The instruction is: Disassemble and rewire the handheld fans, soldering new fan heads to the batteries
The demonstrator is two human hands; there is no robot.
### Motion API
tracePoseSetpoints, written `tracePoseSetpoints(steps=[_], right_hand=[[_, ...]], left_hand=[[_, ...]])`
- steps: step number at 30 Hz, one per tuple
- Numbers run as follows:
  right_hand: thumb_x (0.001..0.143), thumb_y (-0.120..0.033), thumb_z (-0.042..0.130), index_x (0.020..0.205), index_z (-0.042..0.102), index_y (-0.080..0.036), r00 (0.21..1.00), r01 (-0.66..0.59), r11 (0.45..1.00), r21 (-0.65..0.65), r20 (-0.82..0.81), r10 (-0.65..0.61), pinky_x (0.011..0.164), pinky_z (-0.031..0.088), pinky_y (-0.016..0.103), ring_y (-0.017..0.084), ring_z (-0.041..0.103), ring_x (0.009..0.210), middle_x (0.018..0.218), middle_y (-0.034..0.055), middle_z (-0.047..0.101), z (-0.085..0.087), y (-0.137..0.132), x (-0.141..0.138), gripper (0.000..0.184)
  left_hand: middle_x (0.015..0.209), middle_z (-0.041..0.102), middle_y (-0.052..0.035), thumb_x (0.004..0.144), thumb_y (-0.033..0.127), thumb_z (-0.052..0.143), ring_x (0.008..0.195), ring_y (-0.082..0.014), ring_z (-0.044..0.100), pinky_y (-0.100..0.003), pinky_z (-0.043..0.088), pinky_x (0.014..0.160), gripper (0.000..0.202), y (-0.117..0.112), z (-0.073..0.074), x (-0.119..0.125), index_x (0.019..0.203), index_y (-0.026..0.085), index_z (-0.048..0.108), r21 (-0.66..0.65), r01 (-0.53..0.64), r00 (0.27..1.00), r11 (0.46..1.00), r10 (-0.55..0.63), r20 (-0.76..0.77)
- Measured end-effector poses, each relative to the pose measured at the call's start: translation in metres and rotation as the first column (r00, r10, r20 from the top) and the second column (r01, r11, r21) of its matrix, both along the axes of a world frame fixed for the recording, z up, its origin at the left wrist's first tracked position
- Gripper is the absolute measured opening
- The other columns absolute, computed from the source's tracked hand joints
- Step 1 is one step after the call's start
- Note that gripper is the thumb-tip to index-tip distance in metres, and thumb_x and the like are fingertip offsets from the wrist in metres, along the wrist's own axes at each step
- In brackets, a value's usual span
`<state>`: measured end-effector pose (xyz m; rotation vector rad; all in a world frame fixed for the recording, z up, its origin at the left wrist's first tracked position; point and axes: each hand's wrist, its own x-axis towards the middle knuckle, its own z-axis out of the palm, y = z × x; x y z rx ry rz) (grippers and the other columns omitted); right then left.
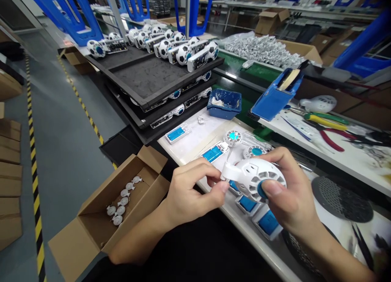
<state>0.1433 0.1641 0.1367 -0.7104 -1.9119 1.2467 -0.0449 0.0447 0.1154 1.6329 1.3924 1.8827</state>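
My right hand (287, 192) grips a white round fan head (253, 174) with slotted vents, its thumb pressed on the blue centre. From the fan head a white neck points left, and my left hand (195, 188) pinches its end between thumb and fingertips. Just beyond my hands, a fan part with a turquoise centre (233, 136) and a second one (255, 151) lie on the white worktop (183, 151). A blue battery in a white housing (213, 153) rests beside them. More blue batteries in white housings (267, 223) sit below the fan head, partly covered by my hands.
Black stacked trays (137, 78) bear several football-patterned fans (183, 54). A cardboard box (122, 192) holding small white parts stands at the left. Nearby are a blue bin (224, 104), red-handled pliers (331, 140) and a pile of white parts (262, 50).
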Motion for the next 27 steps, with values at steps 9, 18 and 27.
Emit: tracePoseSetpoints(steps=[9, 18, 27], right_hand=[[0.094, -0.069, 0.072, 0.107, 0.058, -0.026, 0.997, -0.079, 0.943, -0.324, -0.02, 0.077, 0.056, 0.046, 0.031, 0.021, 0.058, 0.068, 0.082, 0.0031, 0.065, -0.006, 0.001, 0.014, 0.047], [0.097, -0.066, 0.071, 0.117, 0.06, -0.028, 0.984, -0.177, 0.98, -0.095, -0.006, 0.177, 0.059, 0.05, 0.031, 0.025, 0.071, 0.077, 0.104, 0.0071, 0.074, 0.0, -0.008, 0.024, 0.044], [0.099, -0.063, 0.065, 0.114, 0.058, -0.027, 0.98, -0.19, 0.97, -0.154, 0.029, 0.197, 0.056, 0.046, 0.03, 0.021, 0.065, 0.067, 0.095, 0.0048, 0.073, -0.006, -0.008, 0.033, 0.04]], left_hand=[[0.08, 0.075, -0.0054, 0.096, 0.013, 0.076, 0.073, -0.0159, 0.07, -0.028, 0.06, 0.07, 0.004, 0.004, 0.005, -0.004, 0.094, 0.017, 0.075, 0.101, 0.087, 0.995, 0.991, -0.081, -0.064], [0.092, 0.079, -0.008, 0.094, 0.012, 0.078, 0.084, -0.0177, 0.074, -0.029, 0.063, 0.077, 0.015, 0.006, 0.002, -0.011, 0.108, 0.015, 0.08, 0.125, 0.18, 0.983, 0.976, -0.182, 0.01], [0.086, 0.081, -0.0064, 0.092, 0.01, 0.08, 0.077, -0.0165, 0.078, -0.025, 0.067, 0.074, 0.011, 0.016, 0.011, -0.013, 0.102, 0.016, 0.077, 0.234, 0.12, 0.975, 0.965, -0.07, -0.21]])
